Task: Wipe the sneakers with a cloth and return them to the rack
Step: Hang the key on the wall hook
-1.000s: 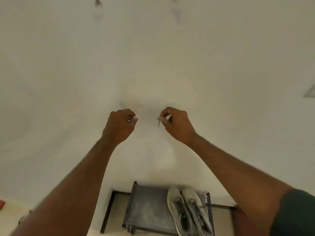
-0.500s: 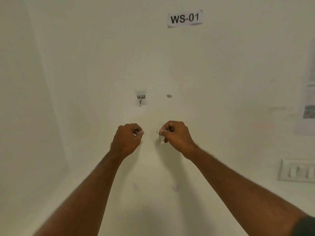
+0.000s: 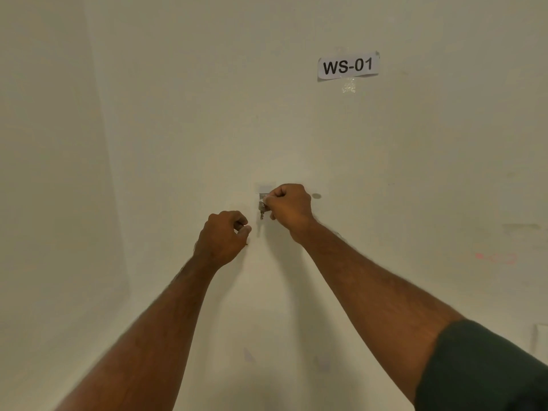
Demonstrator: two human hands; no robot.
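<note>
Two fists are working at a cream wall [image 3: 178,143]. Right hand [image 3: 289,210] fingers are pinching small silver keys [image 3: 262,207] against a small metal wall hook [image 3: 264,191]. Left hand [image 3: 222,238] is curling shut just below, fingertips pressed together, holding nothing I can make out. Sneakers are sitting out of sight.

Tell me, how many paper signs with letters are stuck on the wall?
1. The WS-01 sign is taped high on the wall, above and to the right of both hands. A pale edge at the far right border could be something else, too cut off to tell.
</note>
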